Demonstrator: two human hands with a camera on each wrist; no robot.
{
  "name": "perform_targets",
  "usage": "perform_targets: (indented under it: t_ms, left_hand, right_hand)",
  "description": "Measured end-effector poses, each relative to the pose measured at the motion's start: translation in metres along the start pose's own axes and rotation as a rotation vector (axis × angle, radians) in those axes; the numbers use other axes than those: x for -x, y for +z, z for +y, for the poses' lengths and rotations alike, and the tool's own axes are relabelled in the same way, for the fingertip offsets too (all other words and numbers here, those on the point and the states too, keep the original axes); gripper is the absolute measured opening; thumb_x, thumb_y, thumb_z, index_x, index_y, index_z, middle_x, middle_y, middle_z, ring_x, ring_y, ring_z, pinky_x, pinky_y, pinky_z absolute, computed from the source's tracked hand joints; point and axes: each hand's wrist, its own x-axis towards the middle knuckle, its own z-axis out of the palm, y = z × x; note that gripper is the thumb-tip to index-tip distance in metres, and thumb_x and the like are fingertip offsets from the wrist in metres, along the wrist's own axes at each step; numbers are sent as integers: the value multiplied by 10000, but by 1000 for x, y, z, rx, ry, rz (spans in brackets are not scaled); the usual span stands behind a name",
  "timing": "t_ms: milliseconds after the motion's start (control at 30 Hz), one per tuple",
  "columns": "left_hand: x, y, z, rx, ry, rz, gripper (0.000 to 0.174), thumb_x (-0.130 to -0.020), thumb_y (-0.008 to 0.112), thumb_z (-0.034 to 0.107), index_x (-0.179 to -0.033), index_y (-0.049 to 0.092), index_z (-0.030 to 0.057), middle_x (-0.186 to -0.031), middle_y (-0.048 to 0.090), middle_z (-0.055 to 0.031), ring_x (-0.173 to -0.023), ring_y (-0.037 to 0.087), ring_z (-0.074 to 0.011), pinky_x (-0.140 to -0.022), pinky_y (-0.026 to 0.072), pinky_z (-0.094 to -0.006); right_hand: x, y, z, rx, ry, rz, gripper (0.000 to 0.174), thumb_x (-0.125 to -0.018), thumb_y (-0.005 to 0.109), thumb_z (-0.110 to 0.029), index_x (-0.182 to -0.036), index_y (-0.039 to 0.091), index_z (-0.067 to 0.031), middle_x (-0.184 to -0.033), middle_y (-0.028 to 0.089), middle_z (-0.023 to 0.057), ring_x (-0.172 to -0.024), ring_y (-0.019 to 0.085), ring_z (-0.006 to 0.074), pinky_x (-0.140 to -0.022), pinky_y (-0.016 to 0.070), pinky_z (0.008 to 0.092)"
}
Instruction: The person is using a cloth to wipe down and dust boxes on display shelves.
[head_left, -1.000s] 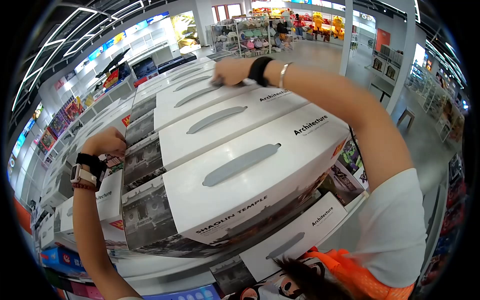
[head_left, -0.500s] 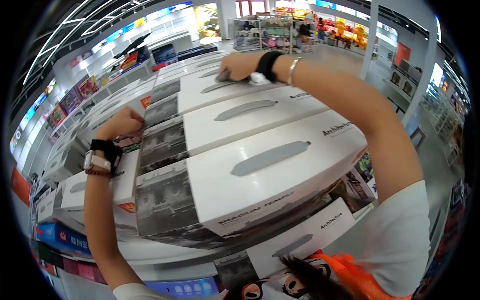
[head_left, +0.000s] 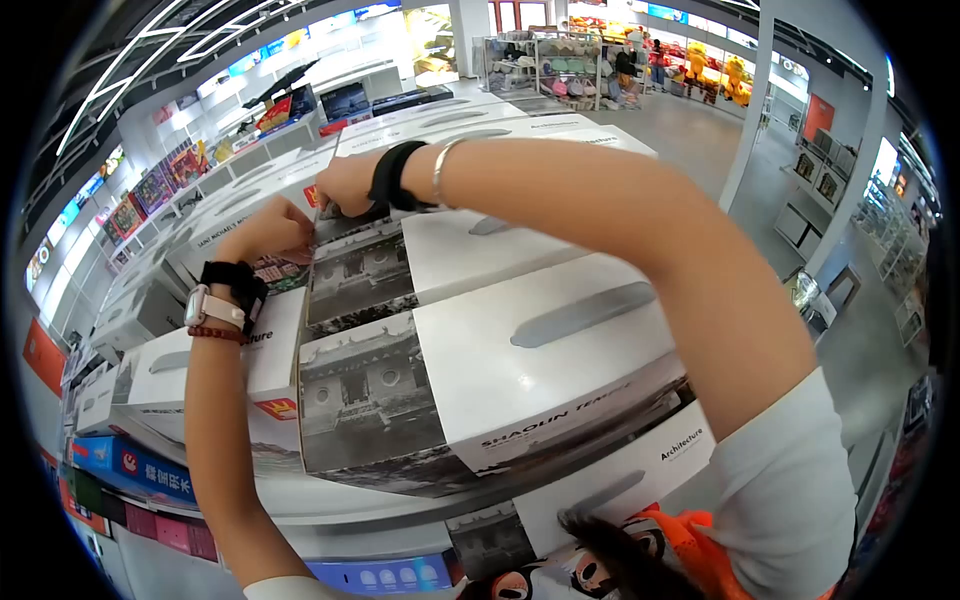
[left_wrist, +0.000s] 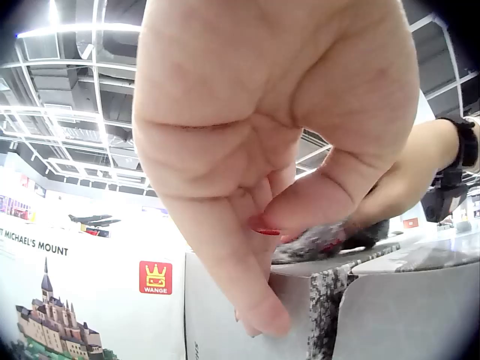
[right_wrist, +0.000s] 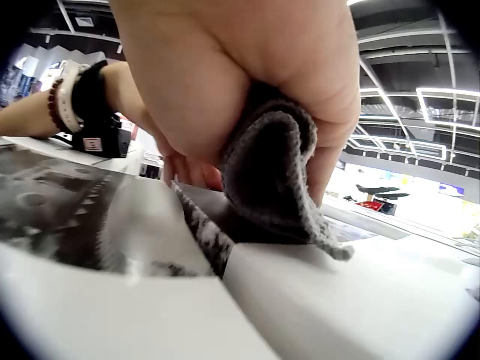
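White Architecture boxes (head_left: 540,350) with grey handles and dark photo ends stand in a row. The right hand (head_left: 350,185) grips a folded grey cloth (right_wrist: 274,180), which rests on the box tops in the right wrist view. Close beside it, the left hand (head_left: 268,235) is at the boxes' photo ends; in the left wrist view its fingers (left_wrist: 266,315) point down against a grey box side (left_wrist: 217,300), with thumb and forefinger curved towards each other and nothing seen between them. Part of the cloth shows behind the left thumb.
More white boxes (head_left: 165,370) stand to the left, one printed with a castle (left_wrist: 60,322). Blue boxes (head_left: 135,468) lie lower left. A lower Architecture box (head_left: 600,490) is near the body. Shelves of goods (head_left: 570,70) and people are far back.
The right hand has moved left across the box tops with the cloth, from the handles to the photo ends near the left hand. The left hand stays by the box ends.
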Motion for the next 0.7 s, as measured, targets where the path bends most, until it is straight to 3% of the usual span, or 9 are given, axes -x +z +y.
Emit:
perform_targets:
  t_ms: [67, 133, 200, 267, 367, 467, 567, 633, 700]
  left_hand:
    - [1, 0, -1, 12, -34, -6, 204, -777, 495, -13, -884, 631, -121, -820, 659, -165, -740, 700, -238, -667, 594, -303]
    - [0, -3, 2, 0, -28, -29, 212, -775, 486, -19, -894, 627, -124, -842, 659, -171, -750, 700, -239, -671, 595, -306]
    - [3, -1, 1, 10, -38, -29, 217, -773, 478, -28, -897, 631, -120, -866, 660, -172, -763, 698, -235, -679, 594, -302]
    - [6, -1, -1, 22, -36, -21, 207, -779, 487, -24, -894, 636, -111, -868, 660, -169, -761, 697, -232, -679, 595, -303]
    - [0, 1, 7, 13, -17, -41, 189, -790, 502, -18, -886, 645, -95, -864, 661, -164, -765, 694, -226, -684, 597, -309]
    - [9, 2, 8, -54, -35, -24, 176, -803, 499, -20, -856, 653, -86, -822, 664, -151, -759, 693, -219, -684, 599, -323]
    - [5, 1, 0, -26, -33, -27, 139, -795, 533, 17, -775, 644, -63, -761, 659, -110, -723, 689, -197, -670, 584, -307]
    - [3, 1, -2, -15, -12, -36, 145, -788, 574, 58, -698, 634, -38, -709, 654, -74, -692, 685, -175, -658, 568, -291]
    - [1, -2, 3, -93, -36, -61, 179, -800, 507, -4, -842, 669, -67, -850, 683, -168, -771, 698, -229, -698, 595, -321]
  right_hand:
    - [46, -23, -7, -53, -55, -85, 485, -686, 544, 22, -1122, 687, -135, -995, 680, 180, -936, 650, 325, -823, 515, 363]
    - [73, -40, -18, -104, 43, -113, 523, -685, 518, 75, -1127, 688, -145, -979, 683, 158, -880, 651, 303, -799, 508, 360]
    - [93, -41, 12, -197, 147, -187, 519, -701, 509, 81, -1136, 683, -143, -1070, 670, 143, -943, 644, 286, -845, 501, 343]
    - [144, -54, 37, -18, 119, -171, 471, -761, 570, 64, -1176, 656, -142, -1112, 661, 152, -923, 658, 295, -801, 520, 350]
    - [196, -86, 26, 71, 311, -237, 476, -767, 591, 68, -1199, 635, -125, -1045, 670, 182, -850, 659, 328, -776, 524, 366]
    - [224, -92, 45, 130, 364, -270, 468, -760, 610, 31, -1208, 629, -102, -1065, 658, 185, -893, 631, 338, -789, 511, 383]
    - [256, -99, 93, 339, 648, -570, 469, -727, 634, -65, -1196, 628, -74, -1097, 599, 200, -1045, 541, 346, -833, 475, 404]
    - [266, -102, 93, 408, 621, -418, 245, -625, 586, -55, -837, 685, 17, -748, 665, 220, -682, 645, 392, -630, 515, 445]
    - [245, -105, 72, 491, 753, -527, 269, -627, 578, -82, -849, 704, 3, -796, 667, 241, -762, 665, 378, -653, 522, 426]
